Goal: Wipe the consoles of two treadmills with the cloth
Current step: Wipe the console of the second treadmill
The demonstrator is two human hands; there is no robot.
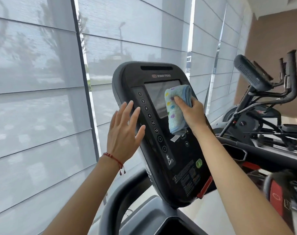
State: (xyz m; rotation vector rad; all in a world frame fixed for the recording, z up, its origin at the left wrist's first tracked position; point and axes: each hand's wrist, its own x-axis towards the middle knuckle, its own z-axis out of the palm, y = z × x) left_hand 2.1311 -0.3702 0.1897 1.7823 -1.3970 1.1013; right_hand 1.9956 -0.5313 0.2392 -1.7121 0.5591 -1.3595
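Observation:
A black treadmill console point(180, 167) stands tilted in front of me, with a dark screen point(154, 97) and a column of numbered buttons down its left side. My right hand point(190, 112) presses a folded light-blue cloth point(175, 107) with coloured dots against the right part of the screen. My left hand point(125, 133) is flat and spread, fingers resting on the console's left edge beside the buttons. A red string bracelet sits on that wrist.
Grey window blinds point(39, 99) fill the left and back. Another exercise machine point(263, 106) with black handles stands at the right by a brown wall. The treadmill's curved handrail point(113, 200) and tray lie below the console. A red button point(276, 199) shows at the lower right.

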